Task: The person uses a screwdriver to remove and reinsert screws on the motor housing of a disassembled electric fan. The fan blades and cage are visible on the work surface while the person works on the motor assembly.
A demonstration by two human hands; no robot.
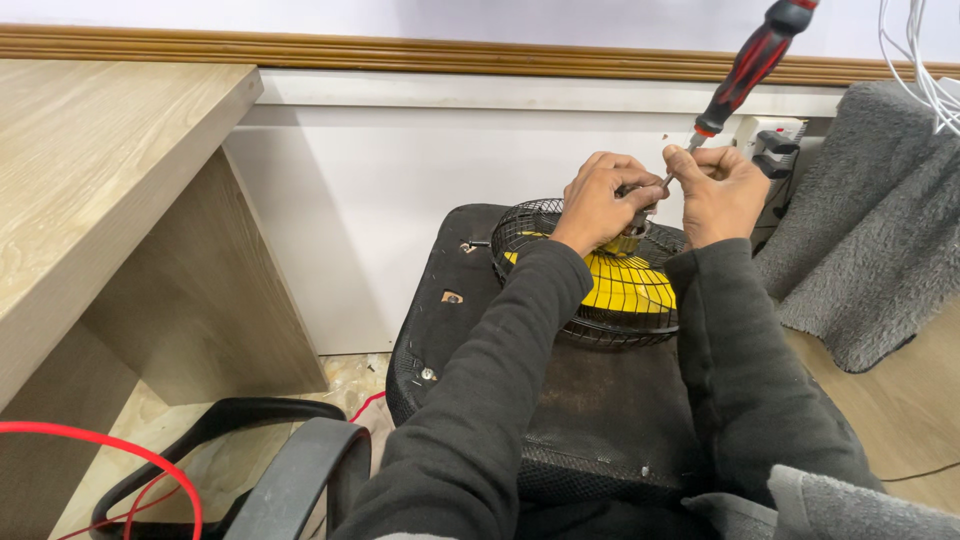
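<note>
My left hand (597, 200) grips the hub of the yellow fan (625, 285) lying on the black chair seat (600, 410), my right hand (722, 190) closed around the screwdriver (745, 70), whose tip could slip and jab my fingers.

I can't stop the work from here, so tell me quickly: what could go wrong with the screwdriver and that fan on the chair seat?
1. The screwdriver tip sits right between the left hand and right hand; a slip could jab fingers.
2. The fan rests loose on the upturned chair seat; pressing hard may tip it off.
3. Any small part freed at the hub could drop through the black grille.
</note>
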